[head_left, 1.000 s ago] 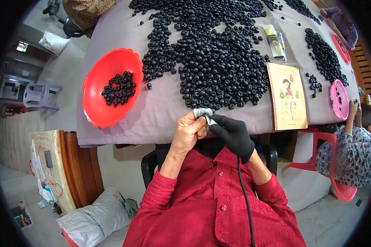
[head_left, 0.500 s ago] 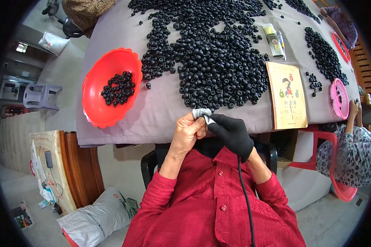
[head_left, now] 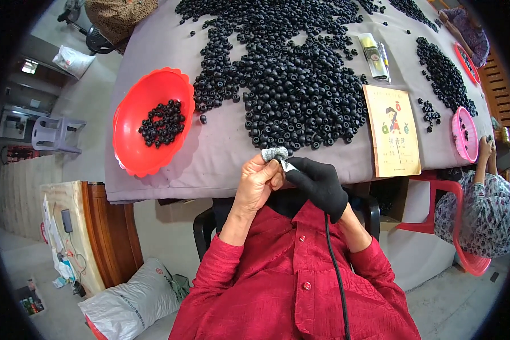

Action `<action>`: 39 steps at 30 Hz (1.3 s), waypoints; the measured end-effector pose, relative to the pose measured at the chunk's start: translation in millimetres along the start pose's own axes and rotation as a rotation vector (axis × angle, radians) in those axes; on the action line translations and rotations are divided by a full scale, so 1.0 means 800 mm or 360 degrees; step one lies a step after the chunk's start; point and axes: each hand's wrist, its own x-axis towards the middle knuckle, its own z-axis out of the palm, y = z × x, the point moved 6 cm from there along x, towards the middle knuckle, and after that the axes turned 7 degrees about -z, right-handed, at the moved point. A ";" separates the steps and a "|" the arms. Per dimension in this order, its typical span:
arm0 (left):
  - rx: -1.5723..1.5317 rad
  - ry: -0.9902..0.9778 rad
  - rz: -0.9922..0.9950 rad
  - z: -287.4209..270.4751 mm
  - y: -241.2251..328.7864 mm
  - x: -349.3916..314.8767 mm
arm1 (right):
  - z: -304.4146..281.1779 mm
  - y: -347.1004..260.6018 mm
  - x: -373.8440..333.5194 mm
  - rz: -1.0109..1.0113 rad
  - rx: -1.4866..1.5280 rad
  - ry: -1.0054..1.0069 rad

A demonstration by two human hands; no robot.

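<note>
My left hand (head_left: 258, 180) is bare and closed in a pinch, with a grey-white wrap (head_left: 275, 153) around a fingertip. My right hand (head_left: 322, 187) wears a black glove; its fingers are pressed together and meet the left fingertips. A small pale pointed piece (head_left: 288, 165) shows between the hands, beside something dark that is mostly hidden by the fingers. Both hands are at the table's near edge, just in front of a large heap of small black round pieces with holes (head_left: 306, 96).
A red scalloped bowl (head_left: 147, 144) at left holds several black pieces. To the right lie a yellow booklet (head_left: 392, 150), a clear-and-yellow packet (head_left: 373, 56) and a pen (head_left: 383, 59). Another person's hands (head_left: 486, 146) are near a pink basket (head_left: 463, 133). A black cord (head_left: 335, 266) hangs over my shirt.
The view shifts very slightly. My hands stay pinched together in nearly the same place, with the wrapped left fingertip turned a little.
</note>
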 end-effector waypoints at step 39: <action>0.3089 0.1654 0.0712 -0.052 0.153 0.012 | -0.052 0.013 0.005 0.0450 0.1731 0.0320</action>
